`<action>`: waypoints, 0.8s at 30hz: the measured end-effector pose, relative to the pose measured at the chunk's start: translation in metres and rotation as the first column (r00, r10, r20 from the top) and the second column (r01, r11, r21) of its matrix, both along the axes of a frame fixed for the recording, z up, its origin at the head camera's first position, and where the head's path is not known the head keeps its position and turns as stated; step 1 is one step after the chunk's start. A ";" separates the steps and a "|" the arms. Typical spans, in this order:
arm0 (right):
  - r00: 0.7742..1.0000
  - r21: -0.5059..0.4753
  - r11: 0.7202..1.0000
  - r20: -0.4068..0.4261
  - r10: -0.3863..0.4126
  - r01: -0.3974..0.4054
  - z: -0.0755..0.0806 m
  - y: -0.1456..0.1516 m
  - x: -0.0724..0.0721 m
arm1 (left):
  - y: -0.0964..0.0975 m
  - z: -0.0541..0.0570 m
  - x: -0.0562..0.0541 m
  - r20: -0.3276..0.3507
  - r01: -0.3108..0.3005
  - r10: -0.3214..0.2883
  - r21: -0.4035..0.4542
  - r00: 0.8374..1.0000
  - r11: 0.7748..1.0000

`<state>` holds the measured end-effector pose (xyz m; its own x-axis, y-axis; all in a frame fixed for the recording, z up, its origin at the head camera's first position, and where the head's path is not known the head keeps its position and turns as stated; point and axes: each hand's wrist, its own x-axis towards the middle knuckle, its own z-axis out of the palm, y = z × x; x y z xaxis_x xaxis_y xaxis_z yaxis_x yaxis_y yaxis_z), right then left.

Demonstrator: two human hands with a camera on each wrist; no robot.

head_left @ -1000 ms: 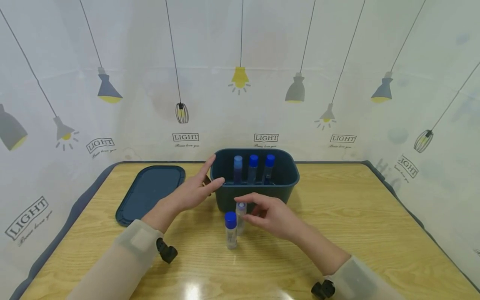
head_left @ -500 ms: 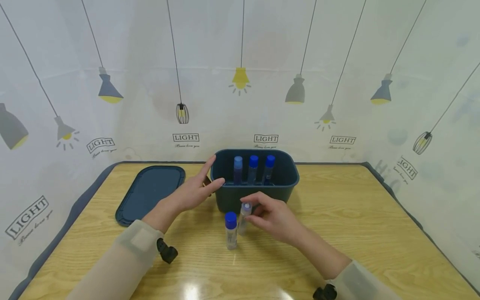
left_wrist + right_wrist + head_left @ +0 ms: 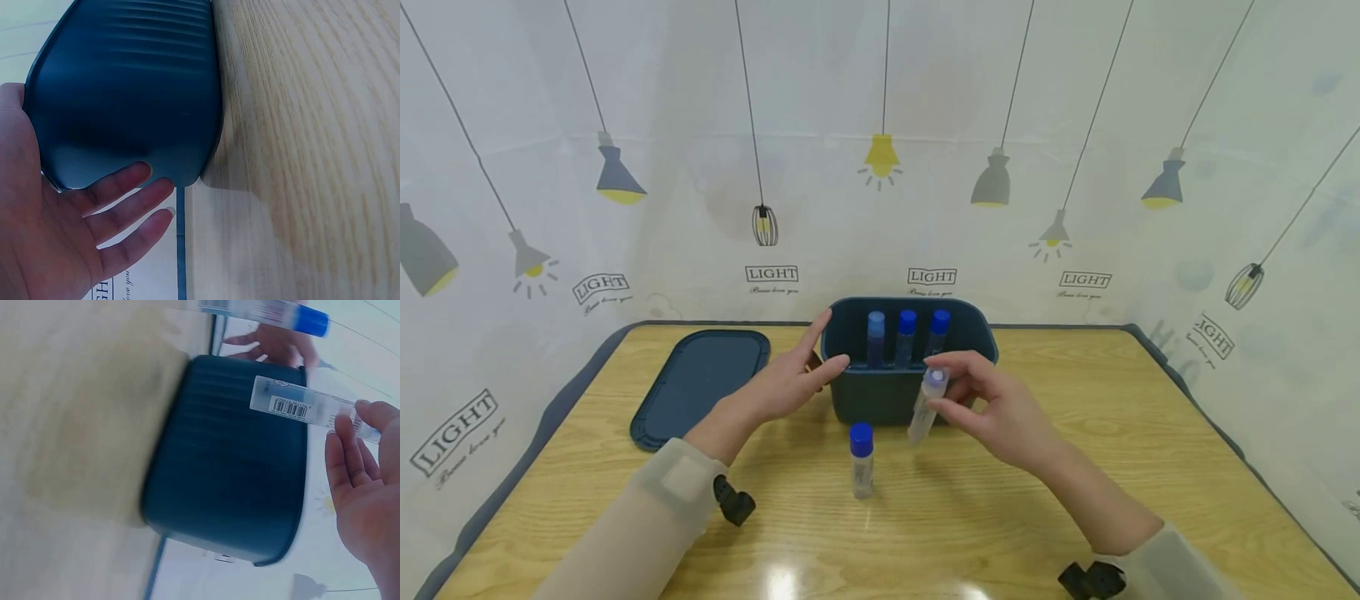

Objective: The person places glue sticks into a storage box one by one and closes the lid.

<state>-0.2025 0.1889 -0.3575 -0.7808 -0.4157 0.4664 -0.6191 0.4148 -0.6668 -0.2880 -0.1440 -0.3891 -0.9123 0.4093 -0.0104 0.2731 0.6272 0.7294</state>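
Note:
My right hand (image 3: 1000, 412) pinches a clear tube-shaped bottle (image 3: 922, 415) near its pale top, between thumb and fingers. The bottle is tilted and off the table, in front of the dark blue bin (image 3: 872, 396); a barcode label shows on it in the right wrist view. My left hand (image 3: 782, 387) rests at the bin's left rim, thumb and index finger spread, other fingers loosely extended along its outside. A clear bottle with a blue cap (image 3: 862, 467) stands upright on the table. Three blue-topped bottles stand inside the bin, one with a lighter blue top (image 3: 876, 325).
A flat dark blue lid (image 3: 703, 379) lies on the wooden table (image 3: 1112, 433) to the left of the bin. Behind it all hangs a white cloth backdrop (image 3: 820, 167) printed with lamps.
My right hand has lifted the clear bottle from beside the capped one and carried it right and up toward the bin's front. My left hand has stayed at the rim.

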 end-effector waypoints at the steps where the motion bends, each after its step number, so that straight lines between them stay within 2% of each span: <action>1: 1.000 -0.002 1.000 -0.006 -0.006 0.006 0.004 0.001 0.001 | 0.000 0.000 0.000 0.003 -0.002 0.002 0.000 1.000 1.000; 5: 0.998 -0.018 1.000 -0.057 -0.012 0.011 0.020 0.006 0.004 | -0.001 0.001 0.000 0.006 -0.003 0.003 -0.001 1.000 1.000; 13: 0.981 -0.118 0.992 -0.195 0.017 -0.040 0.047 0.009 0.003 | -0.001 0.000 0.000 0.010 -0.006 0.006 0.000 1.000 1.000; 16: 0.972 -0.142 0.990 -0.234 -0.019 -0.015 0.053 0.008 -0.001 | -0.002 0.000 0.000 0.008 -0.002 0.002 -0.002 1.000 1.000; 24: 0.962 -0.187 0.980 -0.248 -0.118 0.072 0.058 0.005 -0.014 | 0.000 0.000 0.000 0.005 -0.004 0.004 0.013 1.000 1.000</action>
<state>-0.2169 0.1939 -0.2999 -0.6572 -0.2396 0.7146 -0.7422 0.3709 -0.5582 -0.2879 -0.1445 -0.3890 -0.9138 0.4060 -0.0093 0.2673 0.6186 0.7388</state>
